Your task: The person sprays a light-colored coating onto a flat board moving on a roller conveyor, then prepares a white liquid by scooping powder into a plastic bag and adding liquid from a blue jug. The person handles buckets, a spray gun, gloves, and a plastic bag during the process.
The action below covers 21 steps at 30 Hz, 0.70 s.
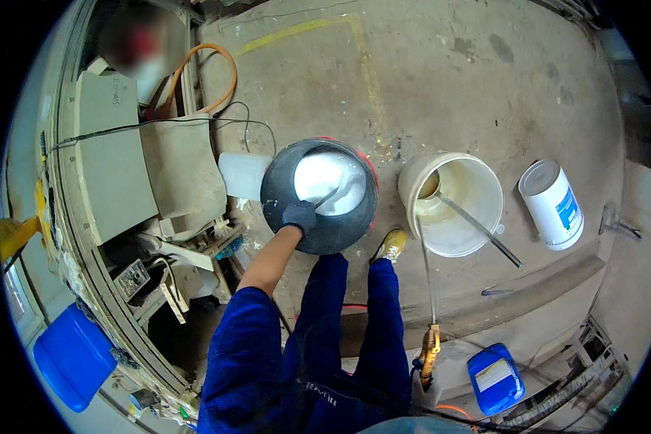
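Observation:
My left hand (299, 216), in a dark grey glove, reaches over the near rim of a large black tub (281, 230). Its fingers are closed around a thin stick (328, 196) that dips into white liquid (325, 173). At lower right, my right hand (418, 370), partly hidden and dark-gloved, is closed on a yellow-orange spray gun (431, 353). From the gun a long thin metal lance (428, 275) runs up to the near-left rim of a white bucket (487, 224). A long-handled dipper (477, 217) leans inside that bucket, its handle sticking out over the rim.
A white pail with a blue label (553, 210) lies on the floor at right. A blue jerrycan (496, 380) is at lower right. A cluttered bench (116, 159) with a black cable and an orange hose (233, 72) lines the left. A pale container (240, 175) touches the tub.

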Tool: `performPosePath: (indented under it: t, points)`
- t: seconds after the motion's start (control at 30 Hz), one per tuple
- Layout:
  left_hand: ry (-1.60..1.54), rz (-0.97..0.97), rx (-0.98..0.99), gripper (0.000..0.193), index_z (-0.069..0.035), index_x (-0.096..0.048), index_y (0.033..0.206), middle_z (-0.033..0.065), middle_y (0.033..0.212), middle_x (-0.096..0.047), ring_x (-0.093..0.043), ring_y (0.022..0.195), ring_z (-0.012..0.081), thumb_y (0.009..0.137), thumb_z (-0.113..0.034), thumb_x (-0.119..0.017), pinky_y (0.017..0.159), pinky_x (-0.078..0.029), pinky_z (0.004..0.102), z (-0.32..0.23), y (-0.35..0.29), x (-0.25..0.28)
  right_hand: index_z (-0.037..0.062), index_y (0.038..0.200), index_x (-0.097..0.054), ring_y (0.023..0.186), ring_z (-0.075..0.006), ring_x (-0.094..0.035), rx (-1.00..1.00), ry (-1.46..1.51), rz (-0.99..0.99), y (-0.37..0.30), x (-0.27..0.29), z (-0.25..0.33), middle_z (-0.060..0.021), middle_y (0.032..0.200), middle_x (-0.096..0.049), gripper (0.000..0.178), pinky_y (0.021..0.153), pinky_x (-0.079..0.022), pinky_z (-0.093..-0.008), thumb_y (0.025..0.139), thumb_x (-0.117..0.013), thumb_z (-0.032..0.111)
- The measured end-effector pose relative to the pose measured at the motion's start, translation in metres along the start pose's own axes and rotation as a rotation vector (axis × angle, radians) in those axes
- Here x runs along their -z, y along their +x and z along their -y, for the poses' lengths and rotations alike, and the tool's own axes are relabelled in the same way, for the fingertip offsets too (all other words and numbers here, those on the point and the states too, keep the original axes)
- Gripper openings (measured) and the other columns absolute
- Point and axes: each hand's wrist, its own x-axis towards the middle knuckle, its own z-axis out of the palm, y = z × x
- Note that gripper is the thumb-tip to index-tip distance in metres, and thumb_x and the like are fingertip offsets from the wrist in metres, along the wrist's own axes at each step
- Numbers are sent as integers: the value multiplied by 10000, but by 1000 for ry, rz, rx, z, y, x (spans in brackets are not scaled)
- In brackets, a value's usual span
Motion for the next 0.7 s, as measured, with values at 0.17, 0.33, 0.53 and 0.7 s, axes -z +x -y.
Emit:
performPosePath:
  t: [0.17,0.33,0.53,0.7]
  points:
    - [-102,91,-17,306,-51,-727,1021,217,1078,-685,-668,1002,364,851,-236,-550,879,-523,460,8,-12,1,39,858,-536,634,-55,-424,-44,99,28,-3,6,-10,32,709,-470,198,553,-369,-251,980,-602,180]
    - [-194,11,-220,291,-95,-733,970,209,975,-695,-663,906,391,872,-301,-551,816,-522,481,8,-70,-24,40,1189,-598,445,-92,-487,35,134,75,34,15,-59,-21,622,-546,332,376,-379,-243,1015,-496,304]
    - [-225,-32,-231,239,-80,-705,852,194,856,-682,-658,812,387,856,-275,-567,742,-517,498,12,-160,19,-4,1029,-625,531,-191,-575,254,-158,243,52,7,38,-114,601,-569,236,518,-454,-355,996,-526,207]
    - [-140,-190,-324,203,-85,-698,842,179,807,-682,-665,753,364,846,-230,-556,690,-521,492,18,-202,10,13,1021,-632,512,-264,-566,383,-461,244,104,-67,72,-135,610,-583,354,505,-460,-394,1005,-507,344]
